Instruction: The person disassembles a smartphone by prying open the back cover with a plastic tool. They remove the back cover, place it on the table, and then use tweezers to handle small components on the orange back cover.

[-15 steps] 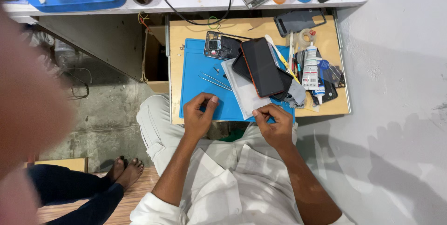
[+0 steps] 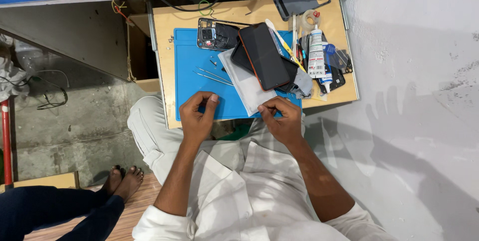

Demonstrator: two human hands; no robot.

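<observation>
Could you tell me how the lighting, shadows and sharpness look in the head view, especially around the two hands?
In the head view, light is bright and even; the left hand and right hand over the blue mat look sharp, without motion blur. Soft shadows of a hand and arm fall on the pale floor at right. The black phone shows faint sheen, no harsh glare.

- A blue work mat (image 2: 192, 89) is lying on a light-brown wooden board (image 2: 164, 36).
- A black phone (image 2: 263, 56) is showing an orange-red edge.
- A white tube (image 2: 316, 51) is carrying blue markings.
- A grey cloth (image 2: 245, 84) is lying plain, unpatterned.
</observation>
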